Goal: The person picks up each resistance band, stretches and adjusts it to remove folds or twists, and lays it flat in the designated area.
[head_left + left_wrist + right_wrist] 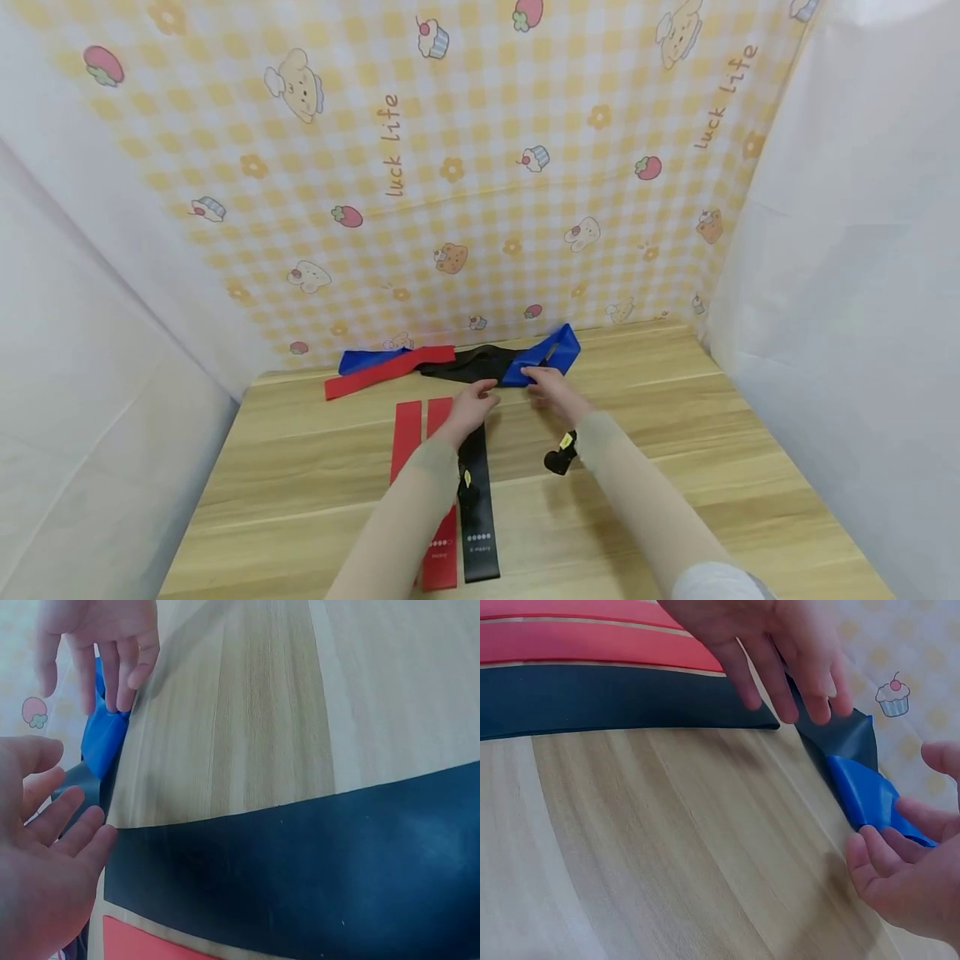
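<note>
My right hand [553, 390] pinches a blue resistance band [859, 787] at the back of the table, thumb on one side and fingers on the other. The band's right end stands up in a loop; its left part overlaps a crumpled black band [480, 364]. My left hand [471, 408] holds nothing, fingers relaxed and spread. It hovers around the far end of a flat black band [300, 877], which bears an X-Heavy label near its front end. Left of this band lie two flat red bands [442, 546], partly covered by my left forearm.
Along the rear edge, a loose red band [375, 375] crosses over another blue band [367, 360]. A yellow checked cloth [487, 208] hangs behind the wooden table [675, 467]. White sheets [840, 250] stand at both sides. A black wrist device [560, 458] is under my right wrist.
</note>
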The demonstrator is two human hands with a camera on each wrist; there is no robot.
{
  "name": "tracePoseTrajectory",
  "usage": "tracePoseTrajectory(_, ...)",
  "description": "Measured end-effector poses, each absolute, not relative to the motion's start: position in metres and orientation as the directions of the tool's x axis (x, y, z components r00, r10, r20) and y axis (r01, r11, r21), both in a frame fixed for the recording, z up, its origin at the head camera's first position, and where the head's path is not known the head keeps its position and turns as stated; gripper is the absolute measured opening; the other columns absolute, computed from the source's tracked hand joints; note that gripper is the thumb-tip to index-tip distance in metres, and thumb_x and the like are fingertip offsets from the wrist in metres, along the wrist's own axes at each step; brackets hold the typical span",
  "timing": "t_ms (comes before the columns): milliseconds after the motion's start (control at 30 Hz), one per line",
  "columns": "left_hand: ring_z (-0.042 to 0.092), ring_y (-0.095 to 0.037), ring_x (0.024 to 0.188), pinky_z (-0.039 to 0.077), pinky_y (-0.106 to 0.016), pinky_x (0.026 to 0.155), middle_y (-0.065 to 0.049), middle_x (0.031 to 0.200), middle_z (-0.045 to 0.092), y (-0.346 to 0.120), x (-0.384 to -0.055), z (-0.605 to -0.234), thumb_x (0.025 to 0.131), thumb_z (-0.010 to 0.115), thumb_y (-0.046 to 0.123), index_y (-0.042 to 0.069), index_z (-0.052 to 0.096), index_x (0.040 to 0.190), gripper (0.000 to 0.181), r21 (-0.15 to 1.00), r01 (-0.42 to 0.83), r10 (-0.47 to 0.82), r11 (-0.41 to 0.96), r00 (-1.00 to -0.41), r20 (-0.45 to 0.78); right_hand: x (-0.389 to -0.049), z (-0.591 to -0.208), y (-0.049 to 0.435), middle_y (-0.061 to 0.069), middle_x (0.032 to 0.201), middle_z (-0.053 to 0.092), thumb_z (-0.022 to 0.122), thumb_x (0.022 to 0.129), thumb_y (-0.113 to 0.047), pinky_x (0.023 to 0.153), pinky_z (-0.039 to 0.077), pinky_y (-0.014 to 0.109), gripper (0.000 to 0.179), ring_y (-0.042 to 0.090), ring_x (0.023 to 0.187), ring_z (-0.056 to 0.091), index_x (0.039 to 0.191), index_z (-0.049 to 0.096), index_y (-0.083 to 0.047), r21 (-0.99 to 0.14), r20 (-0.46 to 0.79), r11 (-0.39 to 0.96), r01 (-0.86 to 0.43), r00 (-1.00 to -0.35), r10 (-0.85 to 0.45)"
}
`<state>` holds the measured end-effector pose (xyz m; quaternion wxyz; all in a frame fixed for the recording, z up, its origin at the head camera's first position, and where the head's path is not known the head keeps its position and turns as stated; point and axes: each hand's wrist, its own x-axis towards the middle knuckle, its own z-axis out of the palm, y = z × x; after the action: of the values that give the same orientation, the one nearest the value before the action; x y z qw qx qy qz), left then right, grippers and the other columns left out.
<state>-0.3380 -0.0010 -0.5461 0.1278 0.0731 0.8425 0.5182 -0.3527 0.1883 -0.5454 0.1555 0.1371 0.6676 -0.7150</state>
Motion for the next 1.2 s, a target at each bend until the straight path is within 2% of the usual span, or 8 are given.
tracePoseTrajectory(233,0.05,-0.036,0.123,0.043,-0.05,0.098,-0.02,0.136,0.053,0.008,-0.342,-0.548,0.095,0.06,0.016,0.003,0.056,0.134,0.042,0.862,0.026,0.288,0.506,-0.947,-0.14,-0.353,-0.545,0.184,0.022,0.149,0.033,0.054,0.099,-0.022,0.093,0.042,0.043,0.053,0.036,0.13,0.039,0.142,0.041,0.005,-0.902,-0.431,-0.033,0.43,-0.902,0.024)
tracePoseTrajectory(533,0.034,-0.035,0.137,0.031,-0.049,0.109,-0.017,0.149,0.039,0.017,-0.348,-0.552,0.095,0.061,0.02,0.001,0.054,0.136,0.045,0.788,0.103,0.341,0.608,-0.929,-0.142,-0.354,-0.549,0.183,0.021,0.149,0.034,0.053,0.1,-0.024,0.094,0.043,0.042,0.054,0.033,0.129,0.042,0.144,0.037,0.004,-0.888,-0.452,-0.101,0.449,-0.892,0.008)
tracePoseTrajectory(767,0.032,-0.04,0.137,0.028,-0.051,0.109,-0.018,0.15,0.038,0.023,-0.352,-0.556,0.095,0.059,0.023,0.001,0.055,0.135,0.046,0.711,0.154,0.37,0.686,-0.915,-0.159,-0.355,-0.557,0.188,0.018,0.14,0.042,0.054,0.099,-0.025,0.085,0.047,0.036,0.05,0.03,0.122,0.047,0.139,0.042,0.003,-0.893,-0.427,-0.142,0.427,-0.904,-0.03)
tracePoseTrajectory(967,0.033,-0.042,0.134,0.027,-0.06,0.105,-0.016,0.148,0.04,0.027,-0.35,-0.55,0.093,0.061,0.027,0.002,0.057,0.133,0.047,0.636,0.189,0.382,0.748,-0.907,-0.18,-0.353,-0.559,0.19,0.019,0.14,0.043,0.051,0.1,-0.023,0.088,0.046,0.037,0.048,0.032,0.123,0.047,0.139,0.044,0.004,-0.892,-0.421,-0.159,0.423,-0.906,-0.048)
tracePoseTrajectory(1200,0.037,-0.04,0.13,0.03,-0.051,0.107,-0.017,0.141,0.044,0.03,-0.355,-0.543,0.095,0.058,0.02,-0.005,0.05,0.137,0.049,0.638,0.261,0.426,0.725,-0.897,-0.118,-0.352,-0.561,0.197,0.023,0.14,0.045,0.046,0.102,-0.021,0.091,0.046,0.04,0.046,0.035,0.123,0.048,0.14,0.044,0.005,-0.9,-0.411,-0.139,0.412,-0.911,-0.035)
